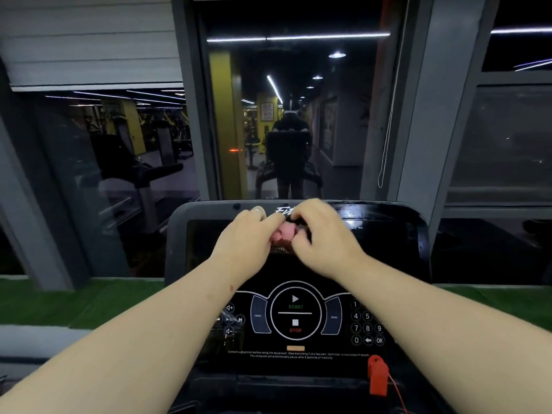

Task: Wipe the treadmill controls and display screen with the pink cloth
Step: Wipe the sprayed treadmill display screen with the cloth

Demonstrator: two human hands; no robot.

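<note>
Both hands are up at the far end of the console, meeting over the middle of the dark display screen (209, 243). The left hand (242, 237) and the right hand (322, 237) have the pink cloth (282, 234) bunched between them, fingers curled in tight around it, so each grip is closed on the wad. Only a small pink lump shows between the knuckles. Whether the cloth is pressed against the glass or held just off it is hard to say from this angle. This looks like the gathering step, the person balling the cloth before a stroke. Nearer, the control panel (295, 315) with its start and stop buttons sits uncovered, the red safety clip (378, 375) at its near right. Next, the wad needs flattening against the screen and a sweep left to right, then a move nearer, over the buttons.
</note>
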